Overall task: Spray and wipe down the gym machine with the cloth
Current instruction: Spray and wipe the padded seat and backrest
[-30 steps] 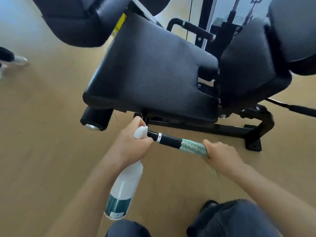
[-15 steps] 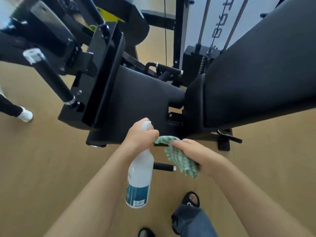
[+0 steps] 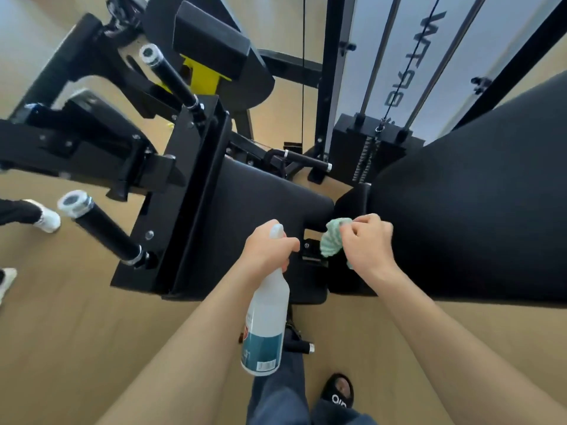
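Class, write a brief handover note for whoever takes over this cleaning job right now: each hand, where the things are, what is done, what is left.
Left hand grips the spray bottle by its neck, bottle hanging down.
Right hand holds the bunched green cloth at the gap between seat pad and back pad.
Done: cannot tell from this view which surfaces are wiped.
Left: probably spray and wipe the pads and the handles.

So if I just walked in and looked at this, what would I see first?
Probably the two hands in the middle: the left hand grips a white spray bottle that hangs down, and the right hand holds a scrunched green cloth beside the big black back pad. Next, the black seat pad under them, and a yellow part up top.
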Demonstrator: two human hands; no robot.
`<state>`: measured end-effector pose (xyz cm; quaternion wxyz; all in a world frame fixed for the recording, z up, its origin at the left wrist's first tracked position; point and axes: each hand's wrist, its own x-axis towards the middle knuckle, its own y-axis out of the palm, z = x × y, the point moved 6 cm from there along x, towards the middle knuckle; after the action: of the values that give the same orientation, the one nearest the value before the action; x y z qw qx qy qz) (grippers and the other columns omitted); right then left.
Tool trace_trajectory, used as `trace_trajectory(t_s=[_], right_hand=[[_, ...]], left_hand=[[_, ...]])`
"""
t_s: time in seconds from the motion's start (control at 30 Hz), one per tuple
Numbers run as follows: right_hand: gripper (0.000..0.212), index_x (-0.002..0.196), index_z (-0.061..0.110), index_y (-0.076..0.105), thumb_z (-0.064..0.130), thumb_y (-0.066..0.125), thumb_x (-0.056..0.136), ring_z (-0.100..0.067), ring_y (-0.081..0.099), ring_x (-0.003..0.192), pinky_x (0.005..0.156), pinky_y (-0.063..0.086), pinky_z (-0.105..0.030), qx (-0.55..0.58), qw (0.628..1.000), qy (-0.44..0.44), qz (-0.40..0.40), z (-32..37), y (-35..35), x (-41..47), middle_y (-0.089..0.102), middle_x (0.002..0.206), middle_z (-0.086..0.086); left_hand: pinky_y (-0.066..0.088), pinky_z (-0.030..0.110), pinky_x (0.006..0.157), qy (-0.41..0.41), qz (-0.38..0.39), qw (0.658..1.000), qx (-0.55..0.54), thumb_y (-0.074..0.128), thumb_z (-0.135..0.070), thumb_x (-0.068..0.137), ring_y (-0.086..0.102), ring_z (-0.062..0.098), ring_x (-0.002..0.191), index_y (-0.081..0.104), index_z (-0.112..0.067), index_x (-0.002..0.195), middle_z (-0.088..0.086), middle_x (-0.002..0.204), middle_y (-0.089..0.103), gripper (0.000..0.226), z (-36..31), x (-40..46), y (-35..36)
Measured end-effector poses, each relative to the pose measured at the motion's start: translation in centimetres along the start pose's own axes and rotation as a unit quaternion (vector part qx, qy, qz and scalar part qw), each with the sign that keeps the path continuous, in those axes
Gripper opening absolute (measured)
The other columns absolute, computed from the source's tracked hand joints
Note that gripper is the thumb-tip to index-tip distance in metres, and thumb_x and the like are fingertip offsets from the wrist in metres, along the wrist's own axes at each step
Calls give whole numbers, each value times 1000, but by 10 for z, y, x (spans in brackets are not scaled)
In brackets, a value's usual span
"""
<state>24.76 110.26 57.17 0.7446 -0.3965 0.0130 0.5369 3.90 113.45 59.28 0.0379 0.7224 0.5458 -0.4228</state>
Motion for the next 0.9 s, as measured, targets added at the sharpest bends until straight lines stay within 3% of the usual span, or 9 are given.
trace_trajectory(t_s=[0.07,0.13,0.23,0.37,0.53,0.73,0.8,0.9], right_hand=[[33,93,11,63,34,43,105,-6,54,82,63,41,-17,40,999,-30,6,18,-10,19,58,106,0],[26,98,16,65,24,41,107,-12,63,88,73,51,-27,129,991,-20,24,33,-15,40,67,99,1],[28,108,20,68,16,41,105,-21,69,99,89,58,-42,243,966,84,-8,36,-14,81,71,108,-5],[28,119,12,64,16,39,107,-27,70,104,92,57,-45,388,902,191,-14,33,1,124,70,116,-12],[28,125,15,57,18,34,110,-25,72,98,76,58,-41,449,869,206,-20,38,10,179,71,111,-11],[34,136,23,55,24,34,110,-32,68,111,96,54,-53,455,860,232,-17,26,24,259,66,126,-14],[36,140,23,53,24,34,110,-31,67,113,99,52,-55,461,852,247,-16,20,28,281,65,129,-12],[37,142,22,51,22,33,110,-30,66,113,92,55,-54,461,846,266,-17,15,34,310,63,128,-10]], left_hand=[[45,31,60,2,10,1000,5,67,-15,86,53,21,55,50,-13,90,5,66,56,17,-16,26,-2],[46,33,64,7,13,1000,8,66,-16,85,55,22,60,51,-14,88,5,65,57,15,-34,55,-6],[47,35,65,19,13,1000,15,66,-17,83,57,23,64,51,-15,87,5,67,60,16,-60,96,-14],[42,26,56,28,11,999,22,69,-16,86,55,17,62,50,-11,88,11,81,62,20,-85,140,-21],[39,11,38,9,6,1000,19,70,-12,87,54,17,62,53,-7,93,14,84,62,19,-97,199,-16],[36,9,36,-34,-4,999,6,72,-17,87,53,17,61,50,-10,87,16,85,61,23,-102,269,9],[39,11,39,-51,1,999,14,73,-26,88,58,15,60,49,-10,86,19,90,68,28,-101,293,20],[48,23,57,-80,5,997,22,73,-35,88,61,16,66,55,-11,86,17,89,72,30,-97,322,32]])
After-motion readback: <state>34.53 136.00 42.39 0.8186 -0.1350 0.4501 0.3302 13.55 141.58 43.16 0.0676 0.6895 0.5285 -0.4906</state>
